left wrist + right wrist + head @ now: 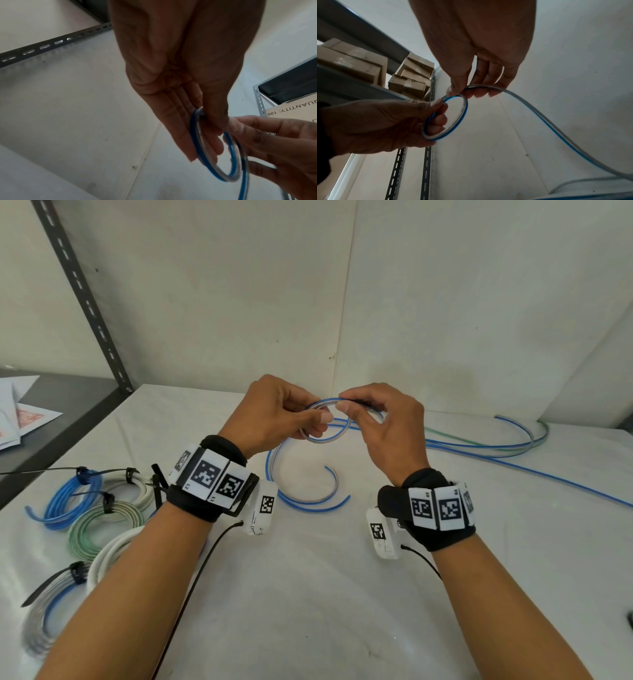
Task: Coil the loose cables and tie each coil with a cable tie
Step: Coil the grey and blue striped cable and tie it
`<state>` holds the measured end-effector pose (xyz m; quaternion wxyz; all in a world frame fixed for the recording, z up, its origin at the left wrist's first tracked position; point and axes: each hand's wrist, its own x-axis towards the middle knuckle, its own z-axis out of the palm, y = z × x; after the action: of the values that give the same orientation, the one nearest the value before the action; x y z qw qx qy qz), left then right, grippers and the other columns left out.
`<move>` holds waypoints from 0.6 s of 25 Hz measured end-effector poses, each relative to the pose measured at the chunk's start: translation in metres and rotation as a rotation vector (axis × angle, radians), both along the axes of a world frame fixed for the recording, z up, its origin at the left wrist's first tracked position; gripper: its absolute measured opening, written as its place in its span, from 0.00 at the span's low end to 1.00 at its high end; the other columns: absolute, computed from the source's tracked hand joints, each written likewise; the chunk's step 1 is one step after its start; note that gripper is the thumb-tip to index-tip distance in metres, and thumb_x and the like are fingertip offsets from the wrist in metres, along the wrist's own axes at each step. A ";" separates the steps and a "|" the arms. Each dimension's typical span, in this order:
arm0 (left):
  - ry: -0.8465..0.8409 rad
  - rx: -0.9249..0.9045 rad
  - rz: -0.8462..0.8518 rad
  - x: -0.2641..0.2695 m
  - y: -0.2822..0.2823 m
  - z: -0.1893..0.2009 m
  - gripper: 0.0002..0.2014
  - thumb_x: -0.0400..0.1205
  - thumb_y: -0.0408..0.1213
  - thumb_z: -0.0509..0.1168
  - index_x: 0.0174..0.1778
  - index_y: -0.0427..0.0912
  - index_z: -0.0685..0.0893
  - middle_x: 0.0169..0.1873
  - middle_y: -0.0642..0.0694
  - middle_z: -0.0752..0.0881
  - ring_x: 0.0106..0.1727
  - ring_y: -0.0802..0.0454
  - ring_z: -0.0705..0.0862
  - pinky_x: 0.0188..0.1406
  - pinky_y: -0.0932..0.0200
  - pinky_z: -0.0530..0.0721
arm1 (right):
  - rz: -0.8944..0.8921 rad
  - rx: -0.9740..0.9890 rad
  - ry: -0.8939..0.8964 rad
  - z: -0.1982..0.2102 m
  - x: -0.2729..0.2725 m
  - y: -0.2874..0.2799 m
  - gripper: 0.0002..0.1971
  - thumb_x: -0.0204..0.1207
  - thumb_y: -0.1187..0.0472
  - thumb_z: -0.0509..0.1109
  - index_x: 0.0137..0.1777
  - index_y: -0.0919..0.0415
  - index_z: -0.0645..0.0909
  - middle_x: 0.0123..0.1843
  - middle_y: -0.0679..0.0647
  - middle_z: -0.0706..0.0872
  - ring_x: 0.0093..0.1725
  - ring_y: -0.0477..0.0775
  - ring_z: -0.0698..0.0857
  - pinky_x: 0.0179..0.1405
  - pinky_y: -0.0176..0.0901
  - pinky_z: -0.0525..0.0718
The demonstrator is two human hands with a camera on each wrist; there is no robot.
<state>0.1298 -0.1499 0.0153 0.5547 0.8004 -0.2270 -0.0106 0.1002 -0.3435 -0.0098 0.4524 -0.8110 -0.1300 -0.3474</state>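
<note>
A small loop of blue-and-clear cable (337, 436) is held above the white table (308, 594). My left hand (274, 416) pinches the loop's left side between thumb and fingers (436, 121). My right hand (380, 426) pinches the cable at the loop's top (457, 90). The loop (221, 174) hangs below both hands in the left wrist view. The rest of the cable (513, 463) trails right across the table, and one end curls under my hands (308, 501). A green-striped cable (534, 440) lies at the far right.
Several tied coils lie at the left: a blue one (65, 505), a green one (99, 529), white ones (109, 556) and a clear-blue one (44, 621). Black cable ties (157, 484) stand near my left wrist. A slotted metal shelf post (85, 299) rises at left.
</note>
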 end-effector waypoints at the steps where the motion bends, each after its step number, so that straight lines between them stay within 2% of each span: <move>1: 0.006 -0.004 -0.002 0.000 -0.001 -0.001 0.09 0.78 0.37 0.77 0.49 0.36 0.93 0.36 0.42 0.93 0.42 0.47 0.94 0.52 0.43 0.92 | -0.012 0.012 -0.008 0.000 0.000 0.000 0.04 0.77 0.61 0.78 0.49 0.59 0.91 0.44 0.48 0.90 0.46 0.39 0.86 0.49 0.24 0.77; 6: 0.033 -0.067 0.002 0.000 0.001 -0.001 0.09 0.79 0.38 0.76 0.50 0.37 0.93 0.38 0.40 0.93 0.42 0.47 0.93 0.53 0.39 0.91 | -0.030 0.133 0.029 0.000 0.001 0.001 0.04 0.77 0.58 0.79 0.49 0.57 0.91 0.45 0.48 0.91 0.45 0.43 0.87 0.45 0.27 0.79; 10: 0.055 -0.145 0.037 0.003 0.001 -0.002 0.09 0.78 0.37 0.77 0.51 0.37 0.93 0.39 0.36 0.93 0.45 0.40 0.93 0.54 0.36 0.90 | -0.048 0.283 0.051 -0.002 0.002 0.006 0.04 0.78 0.57 0.78 0.48 0.56 0.91 0.41 0.46 0.91 0.41 0.42 0.86 0.41 0.31 0.81; 12: 0.064 -0.188 0.064 0.004 0.002 -0.003 0.09 0.79 0.37 0.76 0.52 0.36 0.93 0.40 0.36 0.93 0.44 0.41 0.93 0.53 0.38 0.91 | 0.025 0.347 0.094 -0.004 0.001 0.009 0.04 0.79 0.59 0.77 0.49 0.59 0.90 0.42 0.49 0.92 0.43 0.47 0.88 0.40 0.41 0.86; 15: 0.098 -0.295 0.092 0.004 0.002 -0.002 0.09 0.81 0.35 0.74 0.53 0.34 0.92 0.39 0.38 0.93 0.41 0.45 0.93 0.49 0.46 0.93 | 0.193 0.430 0.164 -0.008 -0.002 0.016 0.05 0.82 0.63 0.73 0.54 0.62 0.88 0.46 0.59 0.92 0.48 0.53 0.92 0.39 0.42 0.88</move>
<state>0.1336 -0.1477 0.0133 0.6766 0.7183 -0.1621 0.0092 0.0985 -0.3277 -0.0183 0.6546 -0.7055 -0.0928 -0.2553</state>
